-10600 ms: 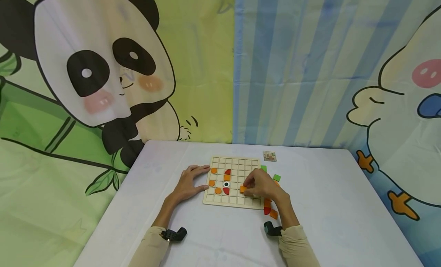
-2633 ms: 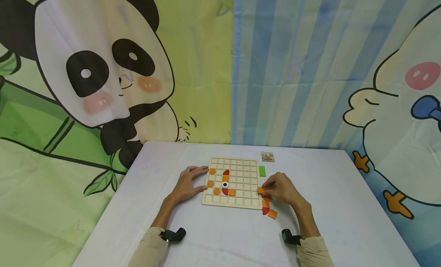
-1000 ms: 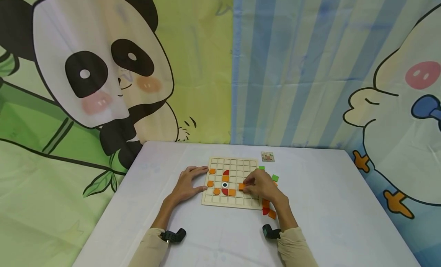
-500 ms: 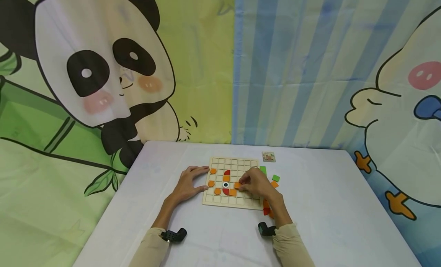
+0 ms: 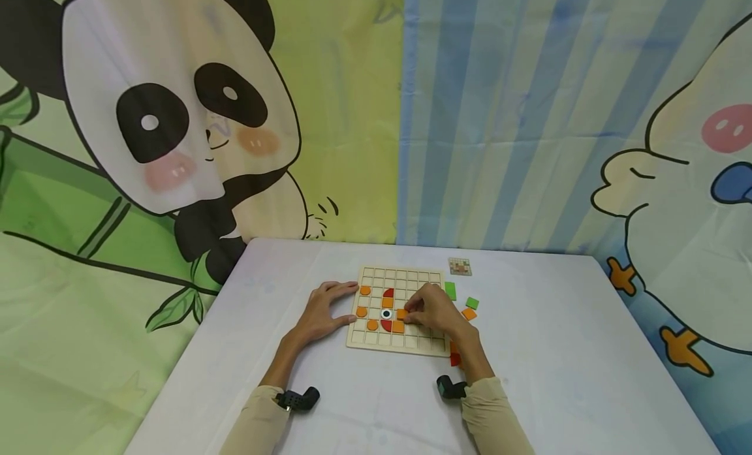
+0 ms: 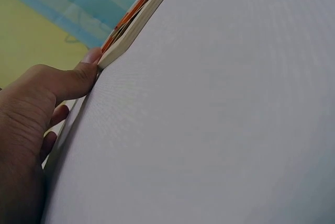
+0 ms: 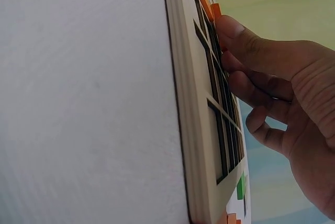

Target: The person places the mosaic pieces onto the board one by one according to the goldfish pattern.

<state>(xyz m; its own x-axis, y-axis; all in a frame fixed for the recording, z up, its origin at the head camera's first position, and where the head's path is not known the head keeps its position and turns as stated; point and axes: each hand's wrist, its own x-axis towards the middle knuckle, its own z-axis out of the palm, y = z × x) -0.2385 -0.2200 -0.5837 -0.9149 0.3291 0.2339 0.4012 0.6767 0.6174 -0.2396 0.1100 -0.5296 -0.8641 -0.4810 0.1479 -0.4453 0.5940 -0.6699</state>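
Note:
A pale gridded wooden board [image 5: 370, 338] lies on the table. My left hand [image 5: 320, 311] touches its left edge, thumb [image 6: 86, 72] and extended fingers spread apart. My right hand [image 5: 437, 311] pinches an orange square tile [image 5: 402, 314] between thumb and fingertips, low over the grid, just right of a round black-and-white eye piece [image 5: 386, 314]. Above the eye are an orange square [image 5: 388, 303] and a red quarter-circle [image 5: 388, 293]; below it sits another red quarter-circle [image 5: 386, 325] with an orange square [image 5: 398, 326] beside it. Several orange discs [image 5: 361, 312] occupy the left columns.
Right of the board lie a green rectangle [image 5: 450, 290], a smaller green tile [image 5: 472, 303] and an orange tile [image 5: 469, 314]. Red and orange pieces [image 5: 455, 360] sit near the lower right corner, partly behind my right forearm. A small pattern card [image 5: 460, 266] lies behind.
An orange square now sits beside the lower red quarter-circle. My right hand took another orange square from the board's right side and carried it left to the eye piece. My left hand stayed put.

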